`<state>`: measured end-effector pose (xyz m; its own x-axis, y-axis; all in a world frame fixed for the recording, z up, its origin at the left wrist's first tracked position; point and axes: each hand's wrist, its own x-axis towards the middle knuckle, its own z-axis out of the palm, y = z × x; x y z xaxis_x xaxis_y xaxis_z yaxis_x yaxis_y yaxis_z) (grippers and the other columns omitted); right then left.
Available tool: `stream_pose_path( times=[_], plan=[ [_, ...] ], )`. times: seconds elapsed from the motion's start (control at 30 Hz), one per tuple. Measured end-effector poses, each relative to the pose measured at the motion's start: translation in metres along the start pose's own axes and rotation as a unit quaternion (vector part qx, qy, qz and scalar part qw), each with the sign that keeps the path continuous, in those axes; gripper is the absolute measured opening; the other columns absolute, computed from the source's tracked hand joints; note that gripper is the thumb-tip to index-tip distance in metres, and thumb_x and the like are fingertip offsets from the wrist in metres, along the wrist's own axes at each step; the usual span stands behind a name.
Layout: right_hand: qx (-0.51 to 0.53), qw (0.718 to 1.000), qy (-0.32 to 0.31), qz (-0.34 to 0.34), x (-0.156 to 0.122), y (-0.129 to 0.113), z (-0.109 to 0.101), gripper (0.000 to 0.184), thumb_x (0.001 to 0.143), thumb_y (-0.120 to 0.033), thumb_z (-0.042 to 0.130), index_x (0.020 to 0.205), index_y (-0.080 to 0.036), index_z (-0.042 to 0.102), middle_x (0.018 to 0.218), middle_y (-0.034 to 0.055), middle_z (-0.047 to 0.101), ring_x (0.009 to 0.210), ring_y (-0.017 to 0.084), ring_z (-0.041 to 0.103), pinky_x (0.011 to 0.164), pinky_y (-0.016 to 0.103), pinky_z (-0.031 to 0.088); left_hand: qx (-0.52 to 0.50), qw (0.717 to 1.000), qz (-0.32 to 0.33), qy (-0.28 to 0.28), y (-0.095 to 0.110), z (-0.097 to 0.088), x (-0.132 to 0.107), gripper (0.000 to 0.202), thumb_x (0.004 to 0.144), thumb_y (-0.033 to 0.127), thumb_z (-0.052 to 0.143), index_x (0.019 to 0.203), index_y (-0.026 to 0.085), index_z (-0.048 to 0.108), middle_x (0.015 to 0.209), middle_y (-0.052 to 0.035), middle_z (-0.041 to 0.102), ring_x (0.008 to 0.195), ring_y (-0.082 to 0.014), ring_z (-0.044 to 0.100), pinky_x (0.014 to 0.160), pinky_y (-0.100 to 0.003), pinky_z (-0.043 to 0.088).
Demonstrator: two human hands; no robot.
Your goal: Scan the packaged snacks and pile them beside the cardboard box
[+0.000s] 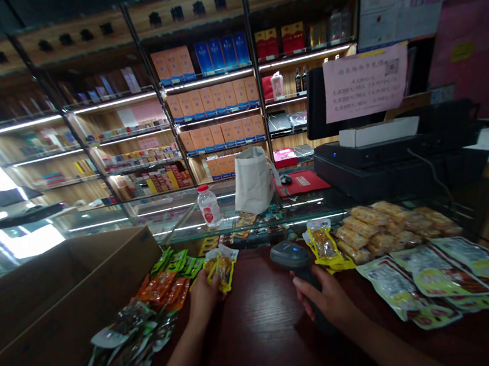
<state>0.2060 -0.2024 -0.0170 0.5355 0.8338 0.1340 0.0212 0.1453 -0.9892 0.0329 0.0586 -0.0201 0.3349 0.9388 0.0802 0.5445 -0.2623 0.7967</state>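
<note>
My left hand (203,296) is closed round a small yellow snack packet (221,267), held upright over the dark wooden counter (255,330). My right hand (329,301) grips the handle of a dark barcode scanner (292,254), whose head sits a short way right of the packet. Orange and green snack packets (168,283) lie in a row just left of my left hand. Another yellow packet (324,246) lies on the counter right of the scanner.
A brown cardboard box (53,297) fills the left foreground. Flat snack bags (427,278) and wrapped cakes (380,226) cover the counter's right side. A water bottle (209,206) and white bag (252,179) stand on the glass case. A till (395,158) sits behind; shelves of cartons line the wall.
</note>
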Motion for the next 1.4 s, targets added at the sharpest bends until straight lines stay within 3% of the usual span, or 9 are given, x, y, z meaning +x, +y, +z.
stream_pose_path(
  times=[0.1,0.27,0.43,0.7,0.97,1.13,1.27,1.33,1.4],
  plan=[
    [0.004,1.0,-0.001,0.0,0.0,0.001,0.001,0.045,0.084,-0.057,0.06,0.103,-0.017,0.054,0.065,-0.0044,0.06,0.038,0.009,0.051,0.036,0.021,0.041,0.071,0.997,0.025,0.033,0.002,-0.001,-0.004,0.025,0.088,0.03,0.055,0.107,0.014,0.058,0.065,-0.0074,0.068,0.057,-0.0235,0.068,0.054,-0.03,0.048],
    [0.009,1.0,-0.003,0.001,0.0,0.002,0.001,0.047,0.084,-0.058,0.059,0.104,-0.016,0.053,0.065,-0.0045,0.059,0.038,0.009,0.051,0.036,0.021,0.042,0.278,0.955,0.094,0.045,0.007,-0.007,-0.014,0.043,0.093,0.038,0.049,0.129,0.016,0.054,0.112,-0.0179,0.068,0.098,-0.0305,0.068,0.075,-0.037,0.05],
    [0.01,1.0,0.001,-0.005,0.0,0.001,-0.001,0.046,0.085,-0.059,0.058,0.101,-0.016,0.053,0.066,-0.0039,0.059,0.038,0.009,0.051,0.036,0.021,0.041,0.347,0.928,0.138,0.018,0.006,-0.011,-0.02,0.049,0.09,0.05,0.052,0.125,0.017,0.06,0.122,-0.0183,0.058,0.104,-0.0311,0.064,0.078,-0.039,0.051],
    [0.016,1.0,0.007,-0.01,0.003,-0.002,-0.003,0.042,0.085,-0.057,0.059,0.097,-0.017,0.054,0.066,-0.0049,0.059,0.037,0.008,0.051,0.036,0.021,0.04,0.342,0.929,0.136,-0.035,0.002,-0.006,-0.015,0.049,0.086,0.041,0.063,0.13,0.019,0.058,0.132,-0.0157,0.05,0.114,-0.0285,0.059,0.091,-0.037,0.049],
    [0.02,1.0,0.01,-0.013,0.0,-0.005,-0.003,0.039,0.086,-0.055,0.061,0.092,-0.017,0.054,0.062,-0.0051,0.059,0.036,0.008,0.05,0.037,0.02,0.039,0.373,0.913,0.164,0.001,0.006,-0.01,-0.018,0.039,0.088,0.032,0.061,0.123,0.016,0.063,0.125,-0.0151,0.056,0.115,-0.027,0.057,0.095,-0.035,0.046],
    [0.04,0.999,0.019,-0.014,0.003,-0.01,-0.005,0.042,0.083,-0.057,0.062,0.093,-0.017,0.055,0.063,-0.0043,0.06,0.037,0.008,0.05,0.036,0.02,0.04,0.357,0.917,0.172,0.043,0.006,-0.013,-0.019,0.046,0.087,0.04,0.061,0.126,0.017,0.061,0.12,-0.0154,0.058,0.11,-0.0292,0.059,0.088,-0.038,0.049],
    [0.066,0.996,0.036,-0.042,0.006,-0.028,-0.02,0.042,0.082,-0.057,0.064,0.095,-0.018,0.057,0.064,-0.0042,0.06,0.039,0.009,0.05,0.036,0.021,0.042,0.264,0.922,0.258,0.115,0.017,-0.006,-0.031,0.048,0.092,0.043,0.051,0.132,0.017,0.056,0.125,-0.0151,0.056,0.117,-0.0294,0.056,0.096,-0.04,0.048],
    [0.079,0.993,0.045,-0.068,0.008,-0.042,-0.034,0.039,0.082,-0.055,0.064,0.092,-0.018,0.058,0.064,-0.0039,0.06,0.039,0.009,0.05,0.037,0.021,0.041,0.198,0.924,0.317,0.087,0.025,0.007,-0.043,0.043,0.093,0.041,0.049,0.129,0.02,0.058,0.127,-0.0128,0.056,0.12,-0.0278,0.054,0.102,-0.04,0.045],
    [0.095,0.989,0.064,-0.097,0.008,-0.056,-0.049,0.037,0.082,-0.055,0.065,0.087,-0.018,0.057,0.063,-0.0039,0.059,0.04,0.008,0.049,0.037,0.021,0.041,0.131,0.923,0.363,0.008,0.033,0.026,-0.058,0.039,0.092,0.039,0.051,0.126,0.022,0.06,0.128,-0.011,0.057,0.121,-0.0262,0.054,0.104,-0.039,0.043]
  ],
)
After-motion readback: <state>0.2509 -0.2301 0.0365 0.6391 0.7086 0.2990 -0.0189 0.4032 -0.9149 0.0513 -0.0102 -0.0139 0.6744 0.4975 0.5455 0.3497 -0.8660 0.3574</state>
